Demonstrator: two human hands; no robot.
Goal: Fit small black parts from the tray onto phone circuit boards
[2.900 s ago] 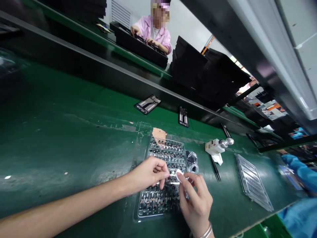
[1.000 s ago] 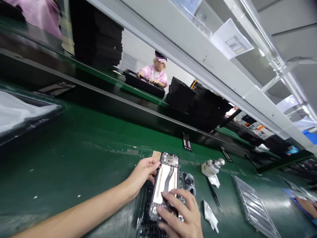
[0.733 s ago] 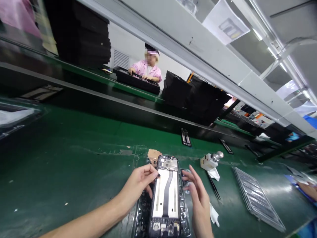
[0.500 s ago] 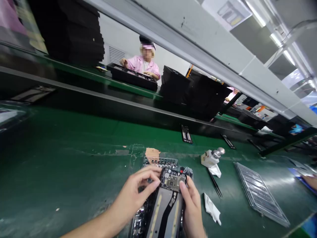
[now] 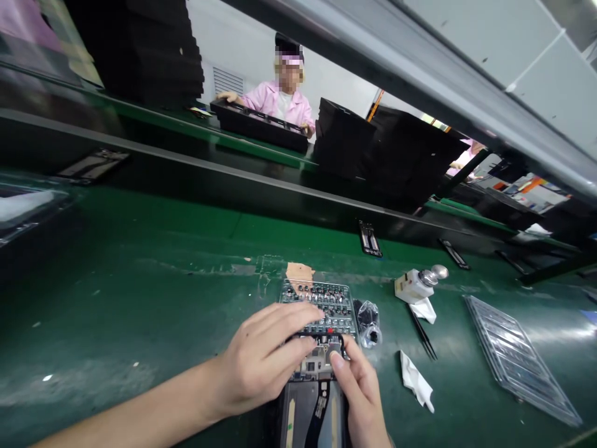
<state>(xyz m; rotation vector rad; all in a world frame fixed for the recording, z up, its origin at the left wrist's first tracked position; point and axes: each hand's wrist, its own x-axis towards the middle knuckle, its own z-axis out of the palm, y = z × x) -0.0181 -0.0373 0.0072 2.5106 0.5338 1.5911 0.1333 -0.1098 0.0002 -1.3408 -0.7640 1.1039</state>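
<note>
An opened smartphone [image 5: 293, 404] is in front of me, with its circuit board and a black ribbon cable showing. My right hand [image 5: 361, 389] grips its right edge, thumb on the board. Around the upper left corner my left hand [image 5: 265, 354] is closed, its fingers on either side of the top edge. Whether a small part is between those fingertips is hidden. Just beyond the phone lies a clear tray [image 5: 342, 289] of small dark parts, partly covered by my left fingers. A clear plastic bag with black parts [image 5: 370, 323] is beside the tray.
To the right are a white pump bottle [image 5: 413, 286], black tweezers [image 5: 424, 336], a white wipe [image 5: 415, 379] and a clear plastic tray [image 5: 520, 358]. Another opened phone [image 5: 370, 238] lies farther back. Across the bench a co-worker [image 5: 289, 102] in pink handles a black tray [image 5: 261, 127].
My left hand has moved from the phone's upper left side over its top edge, fingers now reaching above the parts tray. The phone's top has tipped lower. The co-worker's hands have shifted.
</note>
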